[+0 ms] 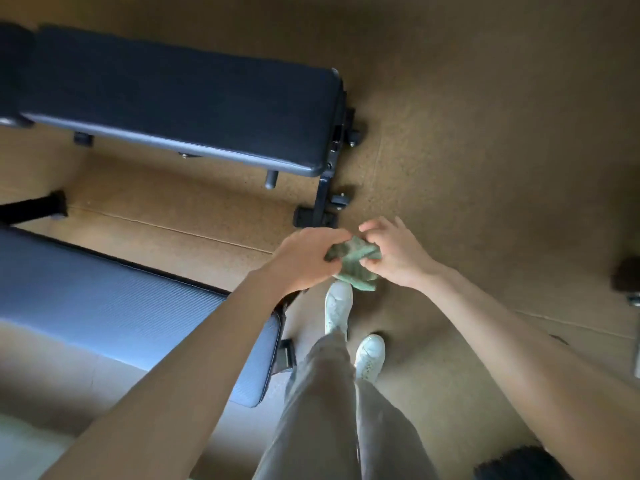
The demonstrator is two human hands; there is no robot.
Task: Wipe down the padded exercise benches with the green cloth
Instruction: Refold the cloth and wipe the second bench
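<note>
A crumpled green cloth (355, 263) hangs in the air between my two hands, above my feet. My left hand (304, 259) grips its left side and my right hand (394, 252) pinches its right side. One padded bench (180, 102) with a dark pad stretches across the upper left, its end toward the middle of the view. A second padded bench (104, 303) with a lighter ribbed pad lies at the lower left, partly hidden under my left forearm. Both hands are off the benches, to the right of their ends.
Brown speckled floor (485, 133) fills the right side. The far bench's black legs and feet (322, 209) stand just beyond my hands. My white shoes (353, 327) point forward. A dark object (628, 278) sits at the right edge.
</note>
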